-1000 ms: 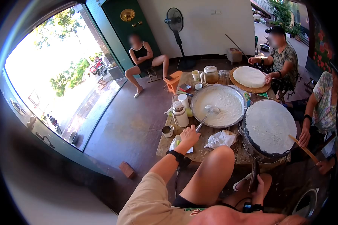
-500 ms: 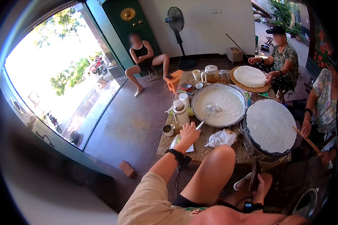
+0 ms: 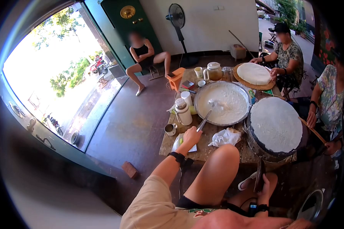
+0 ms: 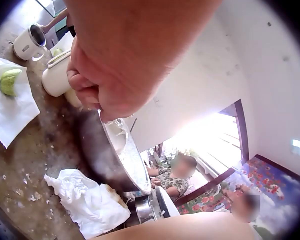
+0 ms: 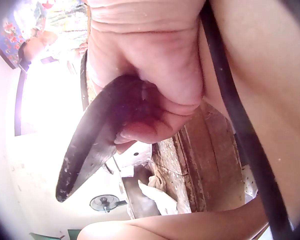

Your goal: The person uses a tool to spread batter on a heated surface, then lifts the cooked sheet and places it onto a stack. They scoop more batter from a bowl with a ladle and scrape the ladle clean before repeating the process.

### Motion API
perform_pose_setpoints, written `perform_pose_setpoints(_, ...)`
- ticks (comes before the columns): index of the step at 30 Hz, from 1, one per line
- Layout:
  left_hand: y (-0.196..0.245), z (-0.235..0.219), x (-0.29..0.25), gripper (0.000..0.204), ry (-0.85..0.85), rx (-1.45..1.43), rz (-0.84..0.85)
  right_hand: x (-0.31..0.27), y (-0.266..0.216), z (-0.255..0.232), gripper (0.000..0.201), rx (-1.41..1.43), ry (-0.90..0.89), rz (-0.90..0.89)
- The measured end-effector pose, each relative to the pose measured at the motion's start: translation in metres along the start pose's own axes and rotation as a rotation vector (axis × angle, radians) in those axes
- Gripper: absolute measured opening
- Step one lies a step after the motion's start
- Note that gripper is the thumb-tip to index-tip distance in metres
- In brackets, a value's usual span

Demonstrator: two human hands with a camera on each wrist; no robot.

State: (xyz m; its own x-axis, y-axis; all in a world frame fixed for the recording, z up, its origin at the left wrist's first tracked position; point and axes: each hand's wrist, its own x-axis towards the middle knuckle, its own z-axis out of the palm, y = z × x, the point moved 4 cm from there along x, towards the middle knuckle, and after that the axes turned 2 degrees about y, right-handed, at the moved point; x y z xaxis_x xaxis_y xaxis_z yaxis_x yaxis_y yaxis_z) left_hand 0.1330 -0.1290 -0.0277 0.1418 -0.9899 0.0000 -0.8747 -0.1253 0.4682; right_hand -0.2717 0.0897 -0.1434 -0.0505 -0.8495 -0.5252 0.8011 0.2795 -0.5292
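Note:
My left hand [image 3: 191, 136] grips the handle of a metal ladle [image 3: 205, 120]. The ladle's head dips into white batter [image 3: 233, 105], which fills a wide metal basin [image 3: 235, 123]. In the left wrist view that hand [image 4: 115, 87] has its fingers curled and hides most of the handle. Low beside my knee, my right hand [image 3: 264, 194] holds a dark, flat, curved piece [image 3: 259, 175]. The right wrist view shows this piece [image 5: 90, 140] tapering to a blunt tip, its inner end covered by the palm and fingers.
Right of the basin, a round griddle [image 3: 252, 141] carries a pale sheet [image 3: 275, 124]. A crumpled white cloth [image 3: 224, 137], a thermos [image 3: 183, 112] and a metal cup [image 3: 170, 129] stand near my left arm. One person holds a wooden stick [image 3: 313, 131]; another sits behind a white round [image 3: 253, 73].
The ladle's head has moved farther from me and slightly left in the batter. My left fingers have curled more around the handle. The right hand stays in place with the dark piece.

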Motion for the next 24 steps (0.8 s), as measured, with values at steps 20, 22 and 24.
perform_pose_setpoints(20, 0.022, -0.038, -0.012, 0.035, 0.258, -0.189, 0.103, 0.000, 0.000, 0.001, 0.028, 0.004, 0.002, 0.044)
perform_pose_setpoints(22, 0.026, -0.040, -0.012, 0.035, 0.281, -0.217, 0.119, -0.001, 0.001, 0.005, 0.028, 0.030, 0.064, 0.017)
perform_pose_setpoints(24, 0.029, -0.040, -0.011, 0.034, 0.307, -0.228, 0.143, 0.001, 0.002, 0.005, 0.027, 0.042, 0.069, 0.012)
